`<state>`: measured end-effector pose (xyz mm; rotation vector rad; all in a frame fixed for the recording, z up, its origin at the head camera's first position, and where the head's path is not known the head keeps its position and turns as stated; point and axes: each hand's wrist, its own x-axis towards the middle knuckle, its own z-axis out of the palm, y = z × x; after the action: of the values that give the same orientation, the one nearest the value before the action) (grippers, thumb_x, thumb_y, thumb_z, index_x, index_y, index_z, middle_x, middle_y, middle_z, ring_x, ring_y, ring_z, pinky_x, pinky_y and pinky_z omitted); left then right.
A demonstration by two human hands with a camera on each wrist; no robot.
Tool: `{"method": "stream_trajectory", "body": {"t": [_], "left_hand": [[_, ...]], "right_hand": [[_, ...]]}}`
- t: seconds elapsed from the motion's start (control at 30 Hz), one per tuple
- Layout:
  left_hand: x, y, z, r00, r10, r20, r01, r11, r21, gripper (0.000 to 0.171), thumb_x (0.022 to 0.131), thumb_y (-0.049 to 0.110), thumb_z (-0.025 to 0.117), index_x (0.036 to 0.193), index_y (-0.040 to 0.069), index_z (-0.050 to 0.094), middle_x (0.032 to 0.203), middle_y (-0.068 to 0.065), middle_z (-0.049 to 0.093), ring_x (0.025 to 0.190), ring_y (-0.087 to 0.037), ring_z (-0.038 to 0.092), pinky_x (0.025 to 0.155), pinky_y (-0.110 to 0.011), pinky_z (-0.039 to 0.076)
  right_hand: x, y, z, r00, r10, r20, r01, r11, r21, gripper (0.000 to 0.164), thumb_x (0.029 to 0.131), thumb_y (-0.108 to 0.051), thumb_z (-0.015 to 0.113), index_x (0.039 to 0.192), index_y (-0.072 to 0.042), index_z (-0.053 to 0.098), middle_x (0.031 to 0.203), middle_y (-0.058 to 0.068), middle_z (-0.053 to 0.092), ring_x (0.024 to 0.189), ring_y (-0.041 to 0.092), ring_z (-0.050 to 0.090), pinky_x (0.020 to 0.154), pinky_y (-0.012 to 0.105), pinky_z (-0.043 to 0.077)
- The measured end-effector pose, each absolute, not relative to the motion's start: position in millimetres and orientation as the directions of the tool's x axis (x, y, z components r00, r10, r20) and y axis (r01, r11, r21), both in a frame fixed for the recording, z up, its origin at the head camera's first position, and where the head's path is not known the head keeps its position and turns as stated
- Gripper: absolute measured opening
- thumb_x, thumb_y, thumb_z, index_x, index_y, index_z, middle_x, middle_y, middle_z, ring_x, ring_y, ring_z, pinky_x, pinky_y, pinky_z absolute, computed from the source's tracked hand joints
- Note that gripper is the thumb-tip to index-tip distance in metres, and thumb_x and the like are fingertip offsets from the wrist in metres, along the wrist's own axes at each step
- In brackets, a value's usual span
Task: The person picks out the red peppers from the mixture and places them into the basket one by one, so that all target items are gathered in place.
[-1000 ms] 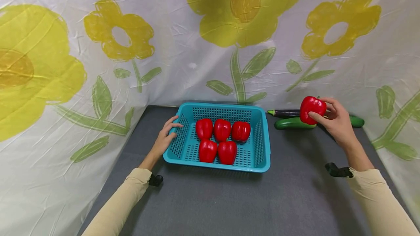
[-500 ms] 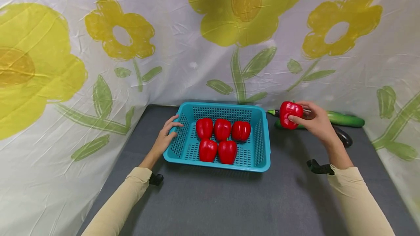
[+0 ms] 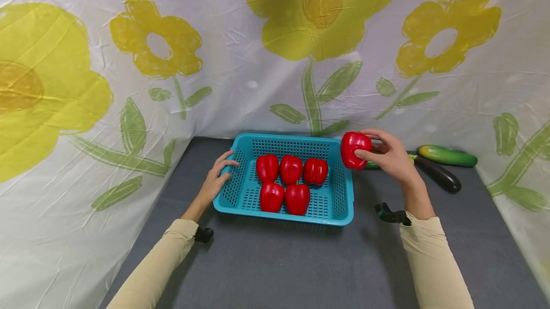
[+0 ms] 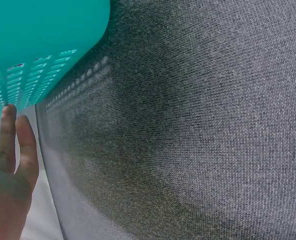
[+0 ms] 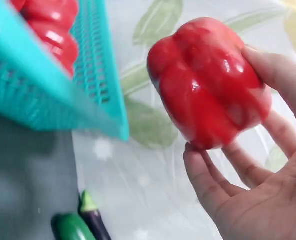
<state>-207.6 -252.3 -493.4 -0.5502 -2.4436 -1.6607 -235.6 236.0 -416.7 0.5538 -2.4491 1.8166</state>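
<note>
In the head view a blue-green plastic basket (image 3: 283, 219) holds several red bell peppers (image 3: 290, 170) in two rows. My right hand (image 3: 393, 158) pinches another red bell pepper (image 3: 354, 149) between thumb and fingers, raised at the basket's right rim. The right wrist view shows this pepper (image 5: 208, 85) from close by, beside the basket wall (image 5: 95, 60). My left hand (image 3: 216, 180) lies at the basket's left side, its fingers spread against it. In the left wrist view two straight fingers (image 4: 6, 137) reach up to the perforated outer wall (image 4: 37, 75).
On the dark tabletop (image 3: 275, 266), at the back right, lie a dark eggplant (image 3: 440, 175) and a green cucumber-like vegetable (image 3: 449, 156). My right hand partly hides more green and purple vegetables there. A flower-painted white sheet (image 3: 223, 51) hangs behind the table.
My right hand has carried the bell pepper leftward from above the vegetables to the basket's right rim, uncovering the eggplant. My left hand and the basket have stayed in place.
</note>
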Motion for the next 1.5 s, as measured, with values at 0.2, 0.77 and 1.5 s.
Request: {"method": "stream_trajectory", "body": {"t": [0.2, 0.77, 1.5], "left_hand": [[-206.7, -251.2, -492.0, -0.928, 0.214, 0.306, 0.364, 0.328, 0.872, 0.033, 0.092, -0.014, 0.045, 0.121, -0.017, 0.059, 0.158, -0.027, 0.029, 0.145, -0.048, 0.021, 0.097, -0.053, 0.027], [-207.2, -251.8, -491.4, -0.926, 0.219, 0.309, 0.369, 0.338, 0.866, 0.032, 0.093, -0.014, 0.044, 0.122, -0.017, 0.060, 0.158, -0.028, 0.028, 0.145, -0.048, 0.021, 0.088, -0.042, 0.034], [-207.3, -251.9, -493.0, -0.917, 0.225, 0.328, 0.388, 0.326, 0.862, 0.032, 0.093, -0.014, 0.044, 0.121, -0.017, 0.060, 0.158, -0.028, 0.028, 0.146, -0.048, 0.019, 0.092, -0.039, 0.031]], "right_hand": [[-235.6, 220.1, -414.4, -0.933, -0.273, 0.234, -0.286, 0.167, -0.944, 0.053, 0.091, -0.008, 0.075, 0.140, -0.003, 0.056, 0.134, 0.016, 0.055, 0.106, 0.031, 0.061, 0.078, 0.034, 0.056], [-225.1, 190.6, -421.4, -0.928, -0.353, 0.115, -0.173, 0.138, -0.975, 0.050, 0.093, -0.011, 0.074, 0.139, -0.003, 0.056, 0.136, 0.016, 0.054, 0.113, 0.039, 0.057, 0.083, 0.046, 0.055], [-214.0, 164.3, -436.2, -0.905, -0.425, -0.003, -0.173, 0.373, -0.911, 0.049, 0.088, -0.010, 0.079, 0.132, 0.000, 0.061, 0.129, 0.020, 0.057, 0.120, 0.042, 0.050, 0.087, 0.049, 0.052]]}}
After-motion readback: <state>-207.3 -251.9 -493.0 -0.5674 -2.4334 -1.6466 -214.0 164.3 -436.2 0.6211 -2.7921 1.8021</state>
